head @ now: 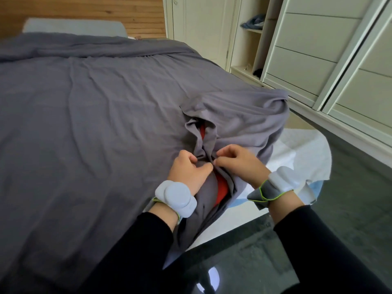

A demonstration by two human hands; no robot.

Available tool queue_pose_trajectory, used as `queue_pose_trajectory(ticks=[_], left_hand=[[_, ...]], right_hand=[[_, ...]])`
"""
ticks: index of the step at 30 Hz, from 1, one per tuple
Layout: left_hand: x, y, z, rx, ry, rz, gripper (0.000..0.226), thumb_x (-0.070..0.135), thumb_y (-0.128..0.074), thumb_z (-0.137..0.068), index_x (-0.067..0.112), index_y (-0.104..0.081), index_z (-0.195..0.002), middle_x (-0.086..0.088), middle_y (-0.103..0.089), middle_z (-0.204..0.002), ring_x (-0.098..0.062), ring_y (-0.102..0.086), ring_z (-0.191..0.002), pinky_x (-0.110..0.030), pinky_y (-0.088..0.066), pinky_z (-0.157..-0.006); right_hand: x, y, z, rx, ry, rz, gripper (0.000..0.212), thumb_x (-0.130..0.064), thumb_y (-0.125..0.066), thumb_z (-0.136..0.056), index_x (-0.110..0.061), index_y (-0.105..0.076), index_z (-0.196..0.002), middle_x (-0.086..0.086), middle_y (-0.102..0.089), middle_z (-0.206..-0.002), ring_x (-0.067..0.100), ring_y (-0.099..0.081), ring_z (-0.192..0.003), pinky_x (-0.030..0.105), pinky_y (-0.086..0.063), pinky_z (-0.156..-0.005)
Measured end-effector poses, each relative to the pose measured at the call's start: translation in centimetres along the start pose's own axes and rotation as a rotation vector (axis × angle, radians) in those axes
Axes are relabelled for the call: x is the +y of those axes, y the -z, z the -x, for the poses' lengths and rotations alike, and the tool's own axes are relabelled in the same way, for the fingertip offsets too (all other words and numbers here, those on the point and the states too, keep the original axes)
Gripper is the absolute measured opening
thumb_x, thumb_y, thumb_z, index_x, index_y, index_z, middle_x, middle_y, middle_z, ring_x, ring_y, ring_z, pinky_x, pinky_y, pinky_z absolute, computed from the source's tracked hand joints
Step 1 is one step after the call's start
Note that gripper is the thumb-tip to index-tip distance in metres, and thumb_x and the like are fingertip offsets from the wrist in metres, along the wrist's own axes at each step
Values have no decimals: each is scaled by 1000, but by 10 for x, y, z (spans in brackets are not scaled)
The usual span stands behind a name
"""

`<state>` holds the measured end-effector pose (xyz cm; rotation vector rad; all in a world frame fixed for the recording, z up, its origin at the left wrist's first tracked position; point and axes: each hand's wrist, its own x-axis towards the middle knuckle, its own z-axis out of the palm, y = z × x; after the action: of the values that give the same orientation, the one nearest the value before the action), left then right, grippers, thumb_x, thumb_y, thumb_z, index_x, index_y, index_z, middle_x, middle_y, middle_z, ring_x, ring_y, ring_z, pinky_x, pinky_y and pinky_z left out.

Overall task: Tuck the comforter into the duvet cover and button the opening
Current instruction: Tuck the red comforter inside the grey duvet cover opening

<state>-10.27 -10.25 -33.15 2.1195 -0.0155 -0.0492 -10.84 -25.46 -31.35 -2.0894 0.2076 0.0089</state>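
Note:
A grey duvet cover [84,107] lies spread over the bed, its open edge bunched at the near right corner. Red comforter fabric [221,186] shows through the gap in the opening, and again higher up at the slit [202,131]. My left hand [189,168] pinches the left flap of the opening. My right hand [239,161] pinches the right flap, fingertips touching those of the left. Whether a button sits between the fingers is hidden by them.
A white mattress corner [297,149] sticks out under the cover at right. Cream wardrobe doors and drawers [307,49] line the right wall, with open shelves [252,28]. Dark green floor [350,187] lies between bed and wardrobe. A pale headboard cushion [74,27] stands at the back.

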Motion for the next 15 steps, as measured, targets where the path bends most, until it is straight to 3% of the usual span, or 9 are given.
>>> queue_pose_trajectory(ticks=[3,7,10,15], left_hand=[[-10,-5,11,-22,-68,-128,38,35,-73,-71,14,-48,-92,-1,-53,-88,-23,-55,-80,-30,-41,-68],[-16,-2,25,58,-181,-104,21,25,-71,-77,17,-53,-69,2,-53,-65,-15,-48,-63,-26,-41,-61],[-14,6,36,79,-176,-27,17,22,-69,-80,14,-57,-72,5,-51,-64,-12,-46,-60,-15,-34,-58],[-15,27,52,197,-154,108,16,23,-62,-85,11,-54,-78,0,-56,-56,-6,-51,-49,-6,-37,-50]], right_hand=[[12,-8,23,30,63,247,43,-28,-75,-65,-16,-60,-103,4,-57,-104,16,-56,-94,27,-47,-84],[28,-21,48,238,95,352,44,-26,-72,-72,-13,-54,-109,8,-48,-115,24,-49,-104,28,-43,-86],[33,-26,55,340,39,291,37,-20,-63,-79,-9,-48,-111,10,-45,-119,30,-53,-97,33,-44,-77],[44,-18,60,427,-78,183,27,-23,-60,-72,-15,-43,-91,4,-48,-97,22,-49,-66,30,-35,-55]])
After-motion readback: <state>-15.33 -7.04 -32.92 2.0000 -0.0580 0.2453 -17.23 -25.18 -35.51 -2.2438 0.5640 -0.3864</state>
